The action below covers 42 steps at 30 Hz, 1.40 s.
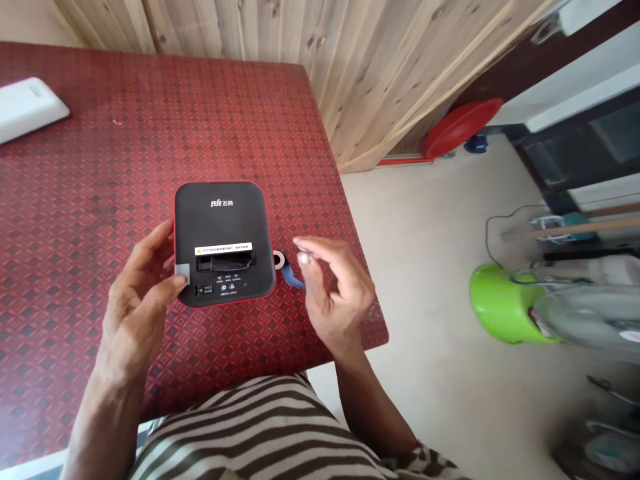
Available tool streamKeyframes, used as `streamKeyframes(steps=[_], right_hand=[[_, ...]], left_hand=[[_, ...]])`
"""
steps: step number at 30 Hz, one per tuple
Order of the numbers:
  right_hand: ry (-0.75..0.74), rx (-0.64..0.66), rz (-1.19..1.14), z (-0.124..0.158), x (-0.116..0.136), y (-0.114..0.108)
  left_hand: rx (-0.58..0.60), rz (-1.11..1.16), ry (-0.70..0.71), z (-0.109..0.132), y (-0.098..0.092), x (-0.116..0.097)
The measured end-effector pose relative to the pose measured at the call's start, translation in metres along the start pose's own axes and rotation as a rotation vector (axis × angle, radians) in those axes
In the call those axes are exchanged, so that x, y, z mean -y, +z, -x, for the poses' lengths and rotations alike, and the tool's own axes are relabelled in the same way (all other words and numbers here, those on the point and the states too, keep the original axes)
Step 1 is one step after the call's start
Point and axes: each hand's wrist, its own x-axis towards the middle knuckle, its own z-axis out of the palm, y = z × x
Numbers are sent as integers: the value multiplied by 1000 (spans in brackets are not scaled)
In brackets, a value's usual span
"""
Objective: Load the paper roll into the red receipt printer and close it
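Observation:
A black printer (pixel 223 223) with red edges and "FEIE" lettering lies on the red patterned table. It has a slot, a white warning label (pixel 223 249) and small buttons on its top. My left hand (pixel 140 287) grips its left side, with the thumb pressing a small grey square (pixel 183 273) at the lower left corner. Right of the printer, my right hand (pixel 336 283) is closed in a pinch, apart from it; anything between the fingertips is too small to make out. A white ring with a dark centre (pixel 279 259) and a blue strip (pixel 292 279) lies between hand and printer.
The table (pixel 165 120) ends at its right edge, beyond the right hand. A white object (pixel 31 107) lies at the far left. Wooden panelling (pixel 280 33) stands behind. On the floor are a green bucket (pixel 493 303) and a red basin (pixel 463 127).

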Motion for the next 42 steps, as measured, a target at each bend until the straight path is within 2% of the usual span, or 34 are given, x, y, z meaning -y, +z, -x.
streamKeyframes(steps=[2, 5, 12, 14, 20, 35, 42], right_hand=[[95, 4, 5, 3, -11, -3], [161, 42, -18, 2, -21, -4], [311, 281, -255, -19, -14, 1], [333, 303, -342, -20, -13, 4], [355, 270, -409, -16, -11, 11], [364, 260, -436, -10, -13, 11], [426, 237, -518, -8, -14, 11]], left_hand=[[-8, -20, -1, 6, 0, 1], [-48, -11, 1, 10, 4, 1], [-117, -42, -38, 10, 6, -2], [-119, -50, -37, 10, 5, 0], [-99, -78, -70, 14, 1, 3], [-126, -147, -83, 17, -1, 7], [-152, -94, -91, 18, 9, 6]])
